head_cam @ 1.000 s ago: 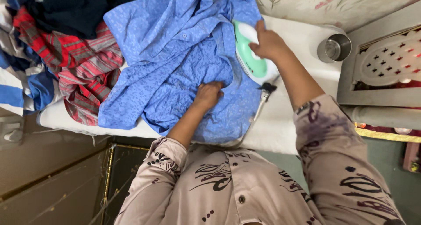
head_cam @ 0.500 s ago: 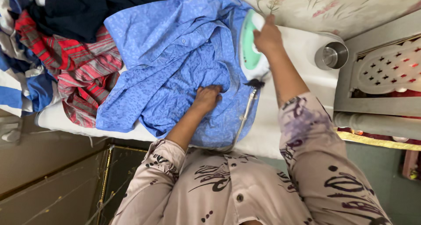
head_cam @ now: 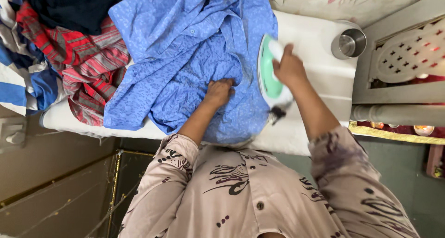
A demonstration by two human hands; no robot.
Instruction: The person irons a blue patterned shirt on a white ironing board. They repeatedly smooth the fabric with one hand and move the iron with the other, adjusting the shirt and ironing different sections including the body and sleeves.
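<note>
A crumpled blue patterned shirt (head_cam: 185, 48) lies spread over a white padded ironing surface (head_cam: 320, 66). My left hand (head_cam: 219, 91) is bunched on the shirt's cloth near the middle, pinning a fold. My right hand (head_cam: 288, 67) grips the white handle of a green and white iron (head_cam: 269, 76), which rests on the shirt's right edge. The iron's dark cord end (head_cam: 277, 113) hangs toward me.
A steel cup (head_cam: 348, 43) stands at the surface's far right corner. A heap of red striped (head_cam: 83, 66), dark and blue-white clothes covers the left end. A carved grey panel (head_cam: 408, 62) lies to the right. The surface's near edge runs just in front of my body.
The iron slid away along the shirt's right edge, then came back toward me. My left hand stayed bunched on the cloth.
</note>
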